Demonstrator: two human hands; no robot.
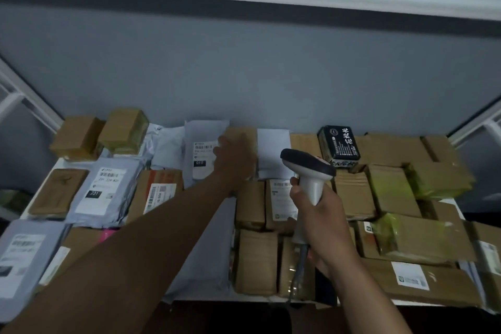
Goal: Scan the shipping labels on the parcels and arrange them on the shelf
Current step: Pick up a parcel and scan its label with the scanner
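Risk: right hand (322, 222) grips scanner (309, 171) clear of any label, while left hand (234, 160), grip indiscernible, reaches cardboard parcel (244, 138) at shelf (444, 203) rear; neighbouring parcels may shift.

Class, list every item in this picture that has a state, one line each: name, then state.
Left hand: reaching far back, resting on a brown cardboard box.
Right hand: gripping the grey-and-white handheld barcode scanner, held upright.
Grey plastic mailer marked 010: label up.
Black printed packet: lying on boxes.
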